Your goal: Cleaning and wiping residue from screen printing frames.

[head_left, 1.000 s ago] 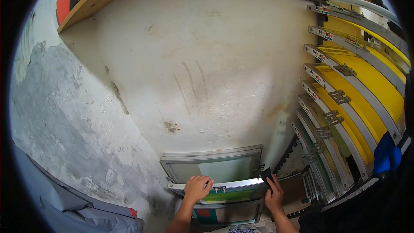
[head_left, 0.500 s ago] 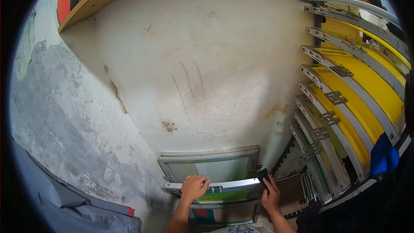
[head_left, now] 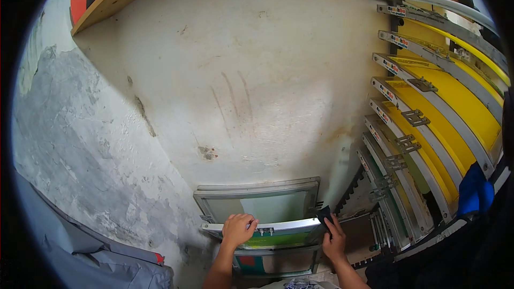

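A silver metal-framed printing screen (head_left: 295, 226) with a green band on its mesh stands low in front of me, its top bar running crosswise. My left hand (head_left: 239, 229) is closed over the left part of that bar, beside small metal fittings at its middle. At the bar's right end, my right hand (head_left: 334, 242) grips a soft-looking black piece (head_left: 324, 214), perhaps a cloth or pad, against the frame. Behind leans another framed screen (head_left: 257, 187) against the wall; nearer to me is one with red and teal patches (head_left: 259, 264).
On the right, a rack (head_left: 375, 211) holds several metal-framed screens with yellow mesh (head_left: 436, 108). A blue cloth (head_left: 475, 191) hangs at its side. Grey fabric (head_left: 101, 251) lies at lower left. Overhead runs a wooden shelf (head_left: 115, 1); a stained wall (head_left: 251, 75) stands ahead.
The whole view has shifted slightly, with the scene sitting a little higher and further left. Both hands keep the same places on the frame.
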Tool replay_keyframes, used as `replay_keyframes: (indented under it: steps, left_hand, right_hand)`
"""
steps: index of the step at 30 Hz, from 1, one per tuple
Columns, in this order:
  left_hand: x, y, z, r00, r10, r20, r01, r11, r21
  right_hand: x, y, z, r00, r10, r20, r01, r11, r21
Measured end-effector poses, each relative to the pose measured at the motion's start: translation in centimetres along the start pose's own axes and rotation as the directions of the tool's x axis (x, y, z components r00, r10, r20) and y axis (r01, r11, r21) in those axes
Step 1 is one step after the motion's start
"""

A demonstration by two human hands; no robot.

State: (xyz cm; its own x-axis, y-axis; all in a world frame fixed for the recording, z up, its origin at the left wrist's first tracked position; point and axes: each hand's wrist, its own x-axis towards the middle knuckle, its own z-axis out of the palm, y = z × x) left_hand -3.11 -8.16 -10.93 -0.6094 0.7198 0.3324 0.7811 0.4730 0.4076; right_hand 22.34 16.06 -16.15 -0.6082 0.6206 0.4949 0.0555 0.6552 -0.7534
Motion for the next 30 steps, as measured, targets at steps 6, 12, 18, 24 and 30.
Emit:
replay_keyframes:
  steps: [6,12,18,24,30]
  left_hand:
    - [-0.2,0.1,0.0,1.0,0.002,-0.006,-0.002,1.0,-0.02]
    - [0.0,0.7,-0.4,1.0,-0.006,0.008,0.006,1.0,-0.002]
    - [0.3,0.7,-0.3,1.0,0.016,-0.001,-0.016,1.0,-0.002]
    - [0.9,1.0,-0.4,0.996,0.07,-0.057,-0.072,0.997,-0.021]
    - [1.7,1.0,-0.3,0.996,0.083,-0.035,-0.083,0.996,0.02]
  right_hand:
    - [-0.4,0.3,0.2,1.0,0.014,-0.001,-0.014,1.0,-0.021]
    - [-0.2,0.2,0.0,1.0,0.02,-0.006,-0.021,1.0,-0.017]
    - [0.2,0.0,0.0,0.999,0.026,-0.023,-0.026,1.0,-0.011]
    - [0.8,-0.2,0.0,0.998,0.025,-0.052,-0.026,0.999,-0.018]
    - [1.6,0.2,0.2,0.995,-0.007,-0.097,0.004,0.999,-0.034]
